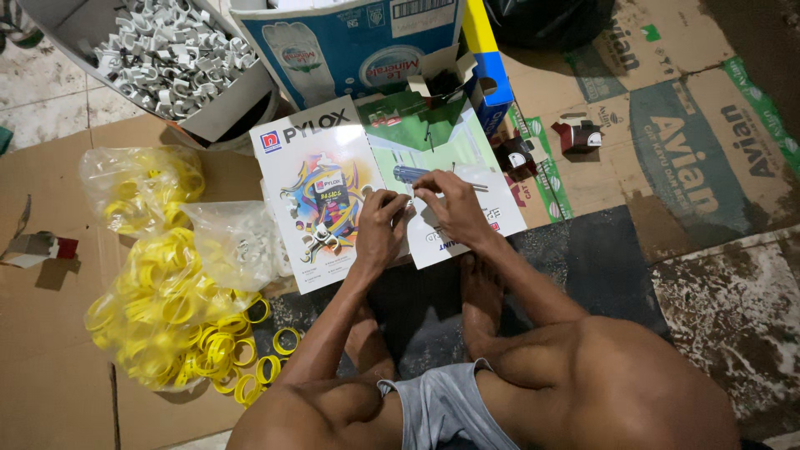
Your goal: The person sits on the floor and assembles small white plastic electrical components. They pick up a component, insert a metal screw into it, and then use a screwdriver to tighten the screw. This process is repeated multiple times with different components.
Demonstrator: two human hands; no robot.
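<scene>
Over an open brochure [333,192], both hands [379,229] [454,208] meet, grip pinching a small part [410,200].

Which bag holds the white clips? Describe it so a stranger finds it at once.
Start at the open paint catalogue lying on the cardboard floor before the seated person. Just off its left edge sits a clear plastic bag of small white clips. Unlike the neighbouring bags of yellow rings, its contents are pale grey-white, and it is smaller.
</scene>
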